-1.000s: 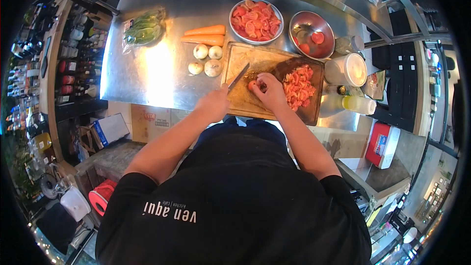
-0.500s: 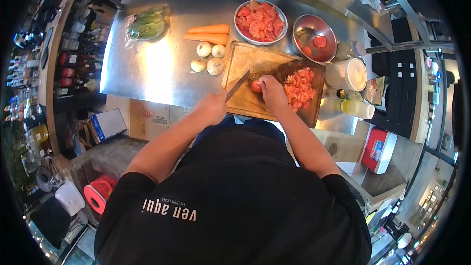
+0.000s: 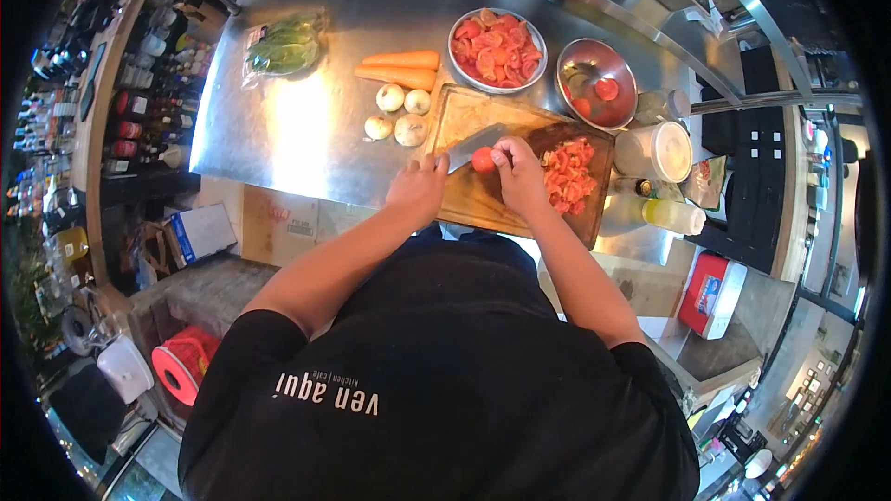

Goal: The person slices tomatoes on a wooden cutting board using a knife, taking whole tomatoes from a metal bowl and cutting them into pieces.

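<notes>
My left hand (image 3: 418,189) is closed round the handle of a knife (image 3: 477,145), whose broad blade lies over the wooden cutting board (image 3: 464,199). A small red tomato (image 3: 483,160) is pinched in the fingers of my right hand (image 3: 521,176), just beside the blade. Chopped tomato (image 3: 568,176) is heaped on the right part of the board. Behind the board, a white bowl (image 3: 451,48) holds cut tomatoes, and a metal bowl (image 3: 617,109) has a few tomato pieces inside.
Left of the board are several onions (image 3: 410,130), two carrots (image 3: 397,77) and bagged greens (image 3: 283,46) on the steel table (image 3: 246,134). At the right stand a white-lidded tub (image 3: 670,151), a jar (image 3: 661,106) and a squeeze bottle (image 3: 674,216). Metal shelving rises behind.
The knife blade has turned to show its broad side and come closer to the tomato. My left hand has moved right and slightly up. The whole view has shifted slightly.
</notes>
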Available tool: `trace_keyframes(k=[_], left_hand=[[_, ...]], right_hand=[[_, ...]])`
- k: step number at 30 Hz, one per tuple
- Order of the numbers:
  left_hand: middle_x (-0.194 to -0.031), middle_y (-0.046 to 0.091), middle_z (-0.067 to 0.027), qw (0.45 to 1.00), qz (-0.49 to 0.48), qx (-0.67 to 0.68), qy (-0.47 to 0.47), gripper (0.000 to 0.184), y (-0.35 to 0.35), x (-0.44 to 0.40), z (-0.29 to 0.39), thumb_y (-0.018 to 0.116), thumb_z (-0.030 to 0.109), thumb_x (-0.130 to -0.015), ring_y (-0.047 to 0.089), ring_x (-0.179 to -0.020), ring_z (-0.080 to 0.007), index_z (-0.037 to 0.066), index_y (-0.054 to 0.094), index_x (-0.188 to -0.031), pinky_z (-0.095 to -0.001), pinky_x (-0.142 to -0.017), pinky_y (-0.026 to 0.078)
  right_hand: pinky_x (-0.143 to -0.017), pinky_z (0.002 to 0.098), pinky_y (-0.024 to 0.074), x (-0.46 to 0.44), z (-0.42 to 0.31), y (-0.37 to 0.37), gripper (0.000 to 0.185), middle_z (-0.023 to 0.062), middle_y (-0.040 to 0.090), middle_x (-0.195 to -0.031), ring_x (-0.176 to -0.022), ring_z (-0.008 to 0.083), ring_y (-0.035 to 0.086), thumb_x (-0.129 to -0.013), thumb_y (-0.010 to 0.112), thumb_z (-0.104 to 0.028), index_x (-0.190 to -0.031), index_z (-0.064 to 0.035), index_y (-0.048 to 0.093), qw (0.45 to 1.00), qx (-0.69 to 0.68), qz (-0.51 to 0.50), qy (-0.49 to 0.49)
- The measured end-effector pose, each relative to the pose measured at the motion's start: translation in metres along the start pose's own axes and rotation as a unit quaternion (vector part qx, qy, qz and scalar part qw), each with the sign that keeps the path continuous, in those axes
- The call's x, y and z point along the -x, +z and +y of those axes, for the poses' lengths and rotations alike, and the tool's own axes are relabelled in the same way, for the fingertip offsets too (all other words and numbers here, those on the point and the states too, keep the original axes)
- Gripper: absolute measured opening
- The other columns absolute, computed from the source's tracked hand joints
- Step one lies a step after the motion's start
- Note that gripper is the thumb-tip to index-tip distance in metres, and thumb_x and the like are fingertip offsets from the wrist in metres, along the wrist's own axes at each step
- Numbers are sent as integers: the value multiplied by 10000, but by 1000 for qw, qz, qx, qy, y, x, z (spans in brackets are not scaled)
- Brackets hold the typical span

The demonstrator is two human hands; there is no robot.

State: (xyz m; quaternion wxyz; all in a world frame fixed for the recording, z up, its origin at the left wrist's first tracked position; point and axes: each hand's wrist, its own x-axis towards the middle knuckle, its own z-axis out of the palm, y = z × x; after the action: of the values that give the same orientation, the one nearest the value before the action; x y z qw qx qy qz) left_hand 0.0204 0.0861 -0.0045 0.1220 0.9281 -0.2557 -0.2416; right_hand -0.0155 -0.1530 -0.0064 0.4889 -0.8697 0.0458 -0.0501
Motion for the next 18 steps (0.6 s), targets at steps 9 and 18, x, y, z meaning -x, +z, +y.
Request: trace_keyframes(k=[9, 18], left_hand=[[-1393, 718, -213, 933, 126, 293, 168, 714, -76, 8, 42, 909, 290, -916, 762, -1169, -367, 43, 613, -1516, -439, -985, 636], [-1101, 813, -162, 880, 305, 247, 267, 523, -141, 13, 61, 982, 159, -819, 809, -932, -305, 8, 783, -1279, -386, -829, 654]], right_hand=[[-842, 461, 577, 7, -80, -34, 150, 212, 731, -1073, -939, 420, 722, -1076, 724, -141, -1119, -2, 687, 999, -17, -11, -26], [-789, 417, 596, -24, -161, -109, 152, 124, 767, -1004, -890, 326, 745, -965, 812, -106, -1095, -32, 782, 979, 67, -74, -180]])
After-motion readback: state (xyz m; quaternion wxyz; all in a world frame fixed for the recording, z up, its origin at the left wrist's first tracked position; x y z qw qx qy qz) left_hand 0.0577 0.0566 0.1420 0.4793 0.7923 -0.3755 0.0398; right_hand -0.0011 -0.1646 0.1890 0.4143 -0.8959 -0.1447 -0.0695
